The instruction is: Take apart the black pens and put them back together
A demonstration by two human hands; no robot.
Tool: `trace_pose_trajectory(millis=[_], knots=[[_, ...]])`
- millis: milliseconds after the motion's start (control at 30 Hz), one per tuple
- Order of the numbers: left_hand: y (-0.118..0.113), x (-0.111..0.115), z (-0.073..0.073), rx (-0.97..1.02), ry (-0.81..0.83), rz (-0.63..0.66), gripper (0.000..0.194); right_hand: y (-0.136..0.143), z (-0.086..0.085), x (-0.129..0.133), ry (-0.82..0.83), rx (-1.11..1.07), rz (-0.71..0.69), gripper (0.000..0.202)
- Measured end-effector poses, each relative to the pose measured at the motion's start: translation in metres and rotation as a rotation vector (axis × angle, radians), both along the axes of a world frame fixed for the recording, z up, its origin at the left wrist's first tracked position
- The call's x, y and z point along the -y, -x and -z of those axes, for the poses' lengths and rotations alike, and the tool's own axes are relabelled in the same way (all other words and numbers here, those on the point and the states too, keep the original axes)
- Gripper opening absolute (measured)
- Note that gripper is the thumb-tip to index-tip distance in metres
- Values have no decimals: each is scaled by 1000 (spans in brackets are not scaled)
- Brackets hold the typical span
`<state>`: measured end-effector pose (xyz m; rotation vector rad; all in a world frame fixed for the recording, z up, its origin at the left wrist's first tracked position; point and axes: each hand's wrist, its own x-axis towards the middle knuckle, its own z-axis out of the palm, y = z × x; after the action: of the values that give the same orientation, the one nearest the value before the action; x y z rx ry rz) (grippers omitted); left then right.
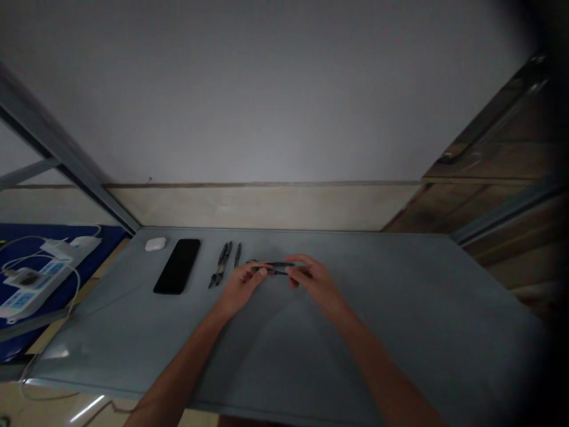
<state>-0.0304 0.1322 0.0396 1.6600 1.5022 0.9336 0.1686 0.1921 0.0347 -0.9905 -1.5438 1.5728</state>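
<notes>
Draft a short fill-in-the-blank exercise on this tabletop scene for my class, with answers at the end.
1. Slim dark pieces are held by the left hand and the ____ hand.
2. The white case lies to the ____ of the black phone.
3. The power strip rests on a surface coloured ____.

Missing words: right; left; blue.

Slim dark items (280, 264): partly covered by left hand (241, 287) and right hand (315, 283), type too small to tell; forearms (371, 350) cut off below
</notes>
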Motion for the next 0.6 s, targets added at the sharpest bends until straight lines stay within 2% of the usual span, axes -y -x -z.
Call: trace_pose_trajectory(millis=[100,233,333,467,600], knots=[[-5,2,4,138,60,64,41,-6,-5,-7,54,-90,141,32],[-17,8,10,106,97,129,34,0,0,-4,131,-227,249,36],[-25,13,12,77,119,190,33,9,5,3,184,-287,201,37],[-27,15,8,-13,146,292,41,15,2,8,356,-488,63,35],[-21,13,2,-236,23,331,46,9,-3,2,344,-560,125,27]])
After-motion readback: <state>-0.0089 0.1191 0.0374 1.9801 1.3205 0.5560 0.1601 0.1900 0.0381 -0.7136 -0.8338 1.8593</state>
